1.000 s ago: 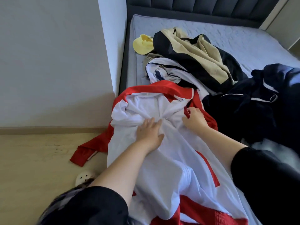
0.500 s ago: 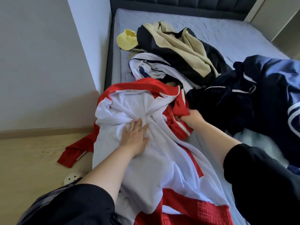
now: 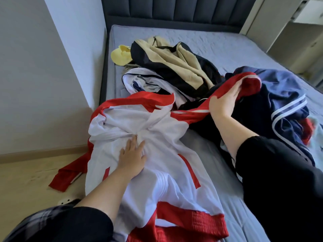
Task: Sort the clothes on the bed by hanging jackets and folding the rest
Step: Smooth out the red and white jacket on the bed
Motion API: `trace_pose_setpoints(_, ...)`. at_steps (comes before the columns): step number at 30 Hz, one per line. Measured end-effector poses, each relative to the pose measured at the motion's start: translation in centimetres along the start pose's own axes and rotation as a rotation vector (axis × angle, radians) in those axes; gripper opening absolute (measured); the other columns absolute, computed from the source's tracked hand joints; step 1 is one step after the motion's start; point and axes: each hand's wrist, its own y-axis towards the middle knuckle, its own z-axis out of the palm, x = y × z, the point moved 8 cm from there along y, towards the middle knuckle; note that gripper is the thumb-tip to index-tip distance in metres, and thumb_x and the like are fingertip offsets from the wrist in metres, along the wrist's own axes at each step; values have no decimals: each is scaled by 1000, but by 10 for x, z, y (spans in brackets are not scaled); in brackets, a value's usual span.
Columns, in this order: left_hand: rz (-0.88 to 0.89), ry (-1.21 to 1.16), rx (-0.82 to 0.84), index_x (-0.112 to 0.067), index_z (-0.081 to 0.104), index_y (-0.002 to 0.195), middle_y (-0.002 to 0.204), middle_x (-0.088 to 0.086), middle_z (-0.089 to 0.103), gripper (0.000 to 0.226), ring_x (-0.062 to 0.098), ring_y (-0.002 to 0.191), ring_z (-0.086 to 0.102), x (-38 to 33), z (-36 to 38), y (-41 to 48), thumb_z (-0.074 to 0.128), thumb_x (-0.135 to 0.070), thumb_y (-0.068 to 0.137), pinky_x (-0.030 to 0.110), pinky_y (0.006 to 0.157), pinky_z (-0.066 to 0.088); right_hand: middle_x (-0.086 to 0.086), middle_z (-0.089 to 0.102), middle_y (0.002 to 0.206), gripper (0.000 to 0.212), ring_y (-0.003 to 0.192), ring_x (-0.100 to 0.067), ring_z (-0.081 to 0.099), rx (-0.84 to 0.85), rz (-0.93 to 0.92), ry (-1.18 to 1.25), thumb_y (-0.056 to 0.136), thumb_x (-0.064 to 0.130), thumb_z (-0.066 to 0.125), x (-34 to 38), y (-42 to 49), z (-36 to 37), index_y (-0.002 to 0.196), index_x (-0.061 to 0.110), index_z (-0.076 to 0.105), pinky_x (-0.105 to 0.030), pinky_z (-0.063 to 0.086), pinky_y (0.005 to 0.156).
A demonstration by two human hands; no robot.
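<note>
A white jacket with red sleeves, collar and hem lies spread on the near left part of the bed. My left hand presses flat on its chest, fingers straight, just below the zipper pull. My right hand grips the jacket's red right sleeve and holds it stretched out to the right over the dark clothes. The other red sleeve hangs off the bed onto the floor.
Behind the jacket are a white garment, a black and beige jacket and a yellow cap. A navy and blue pile lies at right. Wall and wooden floor border the bed's left side.
My right hand has taken the red sleeve from beside the collar and pulled it out to the right. My left hand stays pressed on the jacket's chest.
</note>
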Motion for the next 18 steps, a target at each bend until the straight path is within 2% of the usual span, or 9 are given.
trace_pose_setpoints(2, 8, -9, 16, -29, 5, 153, 158, -1, -20, 59, 22, 147, -12, 0, 1, -2, 31, -37, 100, 47, 118, 5, -7, -2, 161, 85, 145, -27, 16, 76, -60, -208, 86, 0, 49, -16, -14, 6, 153, 19, 0, -27, 27, 107)
trace_pose_setpoints(5, 18, -8, 40, -28, 3, 153, 158, -1, -22, 61, 21, 146, -14, 2, 0, -4, 31, -38, 100, 47, 118, 5, -16, 4, 158, 87, 143, -36, 16, 188, -299, -524, 81, -3, 57, -21, -34, 20, 152, 20, 13, -46, 37, 106)
trace_pose_setpoints(7, 9, -14, 43, -28, 3, 153, 158, -2, -22, 61, 20, 146, -15, 3, 0, -4, 32, -37, 100, 46, 118, 5, -20, 8, 156, 88, 138, -40, 22, 241, -468, -731, 77, -3, 62, -20, -46, 29, 151, 18, 19, -51, 41, 101)
trace_pose_setpoints(9, 5, -13, 44, -29, 4, 153, 158, -2, -21, 60, 19, 146, -14, 2, -1, -4, 33, -36, 100, 46, 118, 4, -22, 10, 156, 88, 129, -42, 33, 306, -638, -820, 71, -6, 62, -18, -61, 41, 149, 14, 26, -50, 43, 98)
trace_pose_setpoints(11, 5, -13, 48, -30, 5, 153, 158, -2, -21, 60, 19, 146, -14, 1, -2, -3, 33, -36, 100, 46, 118, 4, -21, 10, 157, 86, 129, -41, 34, 373, -717, -854, 70, -5, 63, -20, -76, 58, 147, 13, 29, -47, 39, 102)
trace_pose_setpoints(13, 6, -13, 51, -30, 7, 153, 158, -1, -20, 60, 20, 146, -14, 0, -2, -2, 34, -36, 99, 46, 118, 4, -17, 6, 158, 84, 141, -37, 18, 418, -707, -965, 77, 3, 64, -29, -84, 75, 149, 15, 23, -48, 25, 113)
trace_pose_setpoints(15, 12, -10, 52, -29, 7, 153, 158, -1, -20, 61, 20, 146, -14, 0, -2, -2, 35, -36, 99, 46, 118, 3, -14, 1, 159, 84, 146, -33, 4, 419, -686, -1146, 84, 13, 62, -36, -80, 84, 152, 18, 13, -53, 8, 116)
trace_pose_setpoints(16, 15, -10, 52, -29, 7, 153, 158, 0, -20, 61, 20, 146, -14, 0, -2, -2, 35, -36, 99, 47, 118, 3, -13, 2, 159, 83, 146, -32, 4, 402, -663, -1221, 85, 16, 60, -39, -73, 84, 152, 19, 11, -55, 5, 115)
trace_pose_setpoints(18, 17, -13, 48, -29, 8, 153, 159, 1, -19, 61, 20, 147, -13, 0, -3, -3, 35, -35, 99, 47, 118, 4, -11, 18, 157, 76, 144, -33, 14, 356, -594, -1307, 87, 19, 57, -40, -58, 78, 151, 19, 15, -57, 7, 114)
